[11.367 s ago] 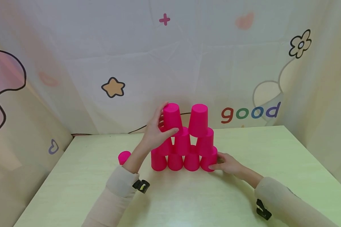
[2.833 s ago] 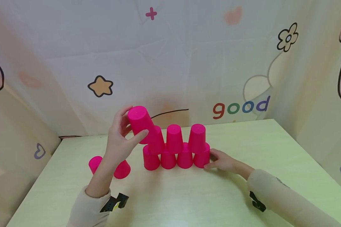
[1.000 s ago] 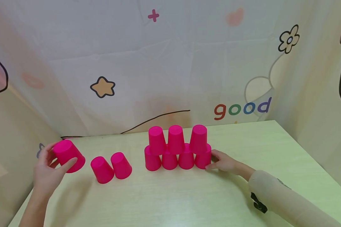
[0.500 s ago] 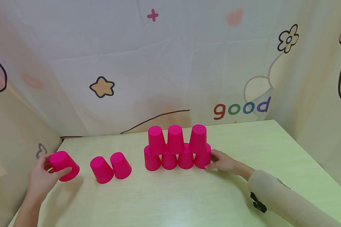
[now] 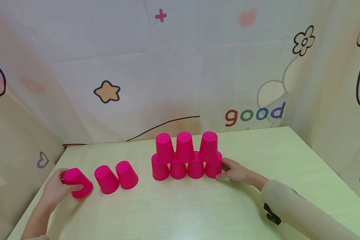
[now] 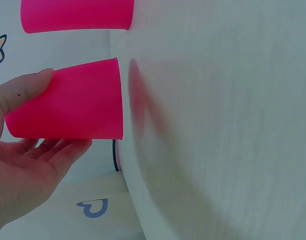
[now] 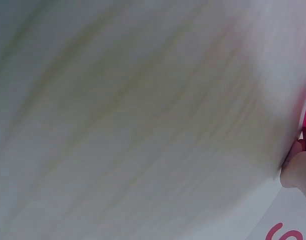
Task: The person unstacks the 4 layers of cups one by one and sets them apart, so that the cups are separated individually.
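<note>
On the left, my left hand (image 5: 56, 189) grips an upside-down pink cup (image 5: 79, 182) between thumb and fingers. In the left wrist view a narrow gap shows between the rim of this pink cup (image 6: 75, 102) and the table. Just right of it stand two more upturned pink cups, a nearer cup (image 5: 107, 180) and a farther cup (image 5: 127, 175). Mid-table, three cups, such as the middle upper cup (image 5: 184, 148), stand on a row of several. My right hand (image 5: 235, 170) holds the rightmost bottom cup (image 5: 213, 168), thumb in front and fingers mostly hidden behind.
The pale wooden table (image 5: 180, 210) runs up to a printed cloth backdrop (image 5: 180, 76) close behind the cup stack. Cloth side walls (image 5: 339, 126) flank the table. A black strap piece (image 5: 271, 214) hangs at the right sleeve.
The two top-tier cups have left the stack, leaving two tiers. My left hand carried a cup leftward, then lowered it and shifted slightly right. The right hand has stayed at its cup.
</note>
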Action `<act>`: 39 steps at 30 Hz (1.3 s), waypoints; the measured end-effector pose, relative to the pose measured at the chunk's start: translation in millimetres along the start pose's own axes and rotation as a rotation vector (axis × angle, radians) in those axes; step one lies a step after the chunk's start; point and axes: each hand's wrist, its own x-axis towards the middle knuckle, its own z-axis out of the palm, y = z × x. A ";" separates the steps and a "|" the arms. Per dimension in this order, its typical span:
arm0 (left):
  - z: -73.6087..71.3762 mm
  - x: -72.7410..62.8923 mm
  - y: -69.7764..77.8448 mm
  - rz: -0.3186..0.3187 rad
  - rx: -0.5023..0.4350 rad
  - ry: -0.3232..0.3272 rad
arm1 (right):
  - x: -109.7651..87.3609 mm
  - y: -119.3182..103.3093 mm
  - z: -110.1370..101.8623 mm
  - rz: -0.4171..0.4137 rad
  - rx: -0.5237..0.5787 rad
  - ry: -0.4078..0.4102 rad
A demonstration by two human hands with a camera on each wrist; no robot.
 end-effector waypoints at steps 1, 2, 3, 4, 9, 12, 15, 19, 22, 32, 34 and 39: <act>1.5 0.5 -0.1 -0.007 -0.001 -0.010 | 0.2 0.5 0.0 -0.001 -0.003 -0.002; 3.0 1.2 -0.3 -0.013 -0.002 -0.020 | 0.4 0.7 -0.1 -0.002 -0.006 -0.002; 4.4 1.9 -0.5 -0.020 -0.003 -0.030 | 0.4 0.7 0.0 0.001 -0.005 0.002; 5.8 2.3 -0.5 -0.027 -0.004 -0.036 | 0.4 0.6 0.0 0.000 -0.007 0.003; 11.2 3.9 0.0 -0.049 -0.017 -0.044 | -0.6 -1.2 -0.4 -0.006 -0.009 -0.003; 12.9 4.2 0.7 -0.054 -0.022 -0.047 | -1.4 -2.6 -0.2 -0.009 -0.018 -0.009; 14.3 4.1 1.2 -0.052 -0.020 -0.052 | -1.9 -3.8 0.4 -0.005 -0.017 0.000; 14.7 3.1 3.7 -0.033 0.010 -0.070 | -1.6 -3.0 0.3 -0.014 -0.021 0.000; 12.6 1.5 10.0 0.020 0.056 -0.073 | -0.3 -0.5 0.5 -0.010 -0.021 0.003; 2.6 -5.3 54.8 0.279 0.069 0.062 | 3.1 3.3 -1.2 0.007 -0.010 0.005; 3.1 -7.4 65.9 0.301 0.056 0.078 | 3.1 2.7 -1.2 0.003 -0.012 0.005; 12.4 -12.3 94.8 0.366 0.034 0.104 | 2.3 2.3 -0.2 -0.007 -0.021 0.003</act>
